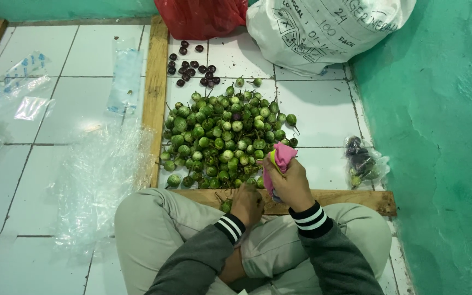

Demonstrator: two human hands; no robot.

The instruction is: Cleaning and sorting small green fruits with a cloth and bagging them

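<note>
We count one heap of green eggplants (225, 136), about eighteen dark purple ones (193, 66), two sacks (318, 27), one pink cloth (282, 155).

A person is sitting cross-legged on a white tiled floor (312, 109), facing a pile of small green eggplants (222, 136). The right hand (289, 186) is gripping a pink cloth (281, 159); the left hand (247, 205) is closing over one green eggplant (226, 206) by a wooden plank (356, 199). Dark purple eggplants (192, 68) are lying beyond, near a white sack (323, 27).
</note>
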